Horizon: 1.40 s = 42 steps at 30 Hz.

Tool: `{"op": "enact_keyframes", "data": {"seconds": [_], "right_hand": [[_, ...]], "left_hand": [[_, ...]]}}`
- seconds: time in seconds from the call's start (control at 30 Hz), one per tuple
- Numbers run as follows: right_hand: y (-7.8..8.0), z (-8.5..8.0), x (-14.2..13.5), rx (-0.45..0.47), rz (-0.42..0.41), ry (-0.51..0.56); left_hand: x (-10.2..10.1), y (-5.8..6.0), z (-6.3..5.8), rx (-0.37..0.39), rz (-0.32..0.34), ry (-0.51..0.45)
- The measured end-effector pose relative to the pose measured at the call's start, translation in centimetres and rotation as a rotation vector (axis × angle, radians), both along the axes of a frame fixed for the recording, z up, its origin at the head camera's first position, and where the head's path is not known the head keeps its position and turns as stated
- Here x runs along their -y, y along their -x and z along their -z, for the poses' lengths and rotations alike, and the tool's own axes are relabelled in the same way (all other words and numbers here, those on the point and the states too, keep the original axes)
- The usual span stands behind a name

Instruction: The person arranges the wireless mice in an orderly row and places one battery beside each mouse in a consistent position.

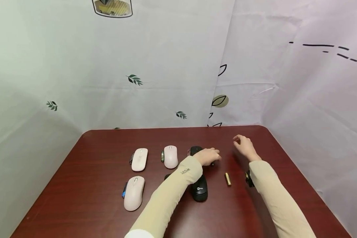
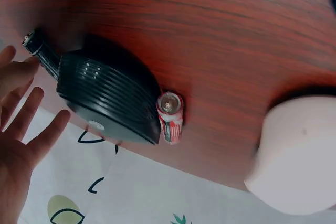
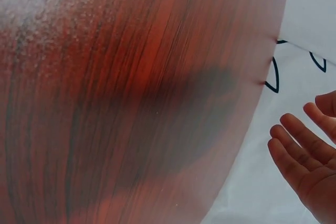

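In the head view my left hand (image 1: 207,156) reaches across the rear black mouse (image 1: 195,149), palm down. The left wrist view shows its fingers spread, with a fingertip right at a dark battery (image 2: 43,53) that stands against the ribbed end of the same black mouse (image 2: 105,90). On the mouse's other side is a red-and-white battery (image 2: 170,119). My right hand (image 1: 246,147) hovers over the table's far right, fingers loosely bent and holding nothing. A gold battery (image 1: 227,179) lies between the two forearms.
A second black mouse (image 1: 200,193) sits nearer, partly behind the left sleeve. Toward the left are a white mouse (image 1: 139,159), a pinkish mouse (image 1: 171,157) and a larger pale mouse (image 1: 134,195), each with a battery beside it. A white curtain (image 1: 166,66) borders the dark red table (image 1: 86,185).
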State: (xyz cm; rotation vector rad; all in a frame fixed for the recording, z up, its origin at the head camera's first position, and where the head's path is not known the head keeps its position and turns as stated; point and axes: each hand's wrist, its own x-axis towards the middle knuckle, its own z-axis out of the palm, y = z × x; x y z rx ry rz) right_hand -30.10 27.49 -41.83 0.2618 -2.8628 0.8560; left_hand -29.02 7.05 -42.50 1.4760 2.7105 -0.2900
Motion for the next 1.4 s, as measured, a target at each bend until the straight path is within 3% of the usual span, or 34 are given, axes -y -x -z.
{"op": "enact_keyframes", "data": {"seconds": [0.2, 0.43, 0.8, 1.07, 1.4], "right_hand": [[0.2, -0.1, 0.1, 0.007, -0.006, -0.009], [0.1, -0.4, 0.3, 0.007, -0.006, -0.005], [-0.2, -0.3, 0.4, 0.016, 0.003, -0.022], [-0.3, 0.0, 0.6, 0.023, -0.001, -0.008], [-0.3, -0.4, 1.5, 0.014, -0.007, 0.036]], "left_hand": [[-0.6, -0.2, 0.6, -0.023, -0.031, 0.061], [-2.1, -0.8, 0.6, -0.068, 0.013, 0.073], [-1.9, -1.0, 0.4, -0.057, 0.028, 0.073], [-1.6, -1.2, -0.2, 0.038, -0.008, 0.005], [-0.3, -1.2, -1.4, 0.133, -0.056, -0.180]]}}
